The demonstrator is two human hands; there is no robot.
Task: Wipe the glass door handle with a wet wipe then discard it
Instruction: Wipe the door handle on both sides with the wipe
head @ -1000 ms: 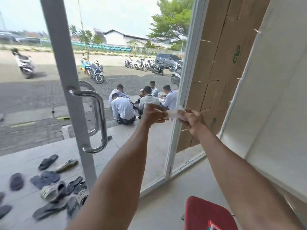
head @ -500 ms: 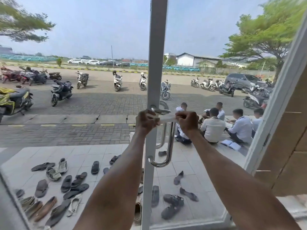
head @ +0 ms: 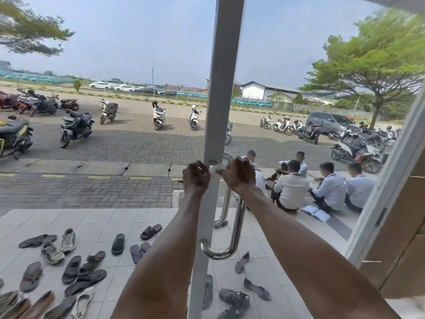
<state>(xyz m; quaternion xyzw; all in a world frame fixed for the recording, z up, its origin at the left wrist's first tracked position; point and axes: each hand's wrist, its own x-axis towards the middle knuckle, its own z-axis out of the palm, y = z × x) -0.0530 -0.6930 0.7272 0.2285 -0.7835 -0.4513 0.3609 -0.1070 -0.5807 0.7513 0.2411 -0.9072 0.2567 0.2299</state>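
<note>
The left hand and the right hand each pinch one end of a white wipe, both grips closed tight on it. The wipe stretches sideways between them, at the top mount of the chrome handle on the white door frame. The handle's long bar runs upright below the hands.

Both arms stretched forward, left hand just left of the top end of the handle, right hand just right of it, fingers curled, each pinching one end of the wipe.
</note>
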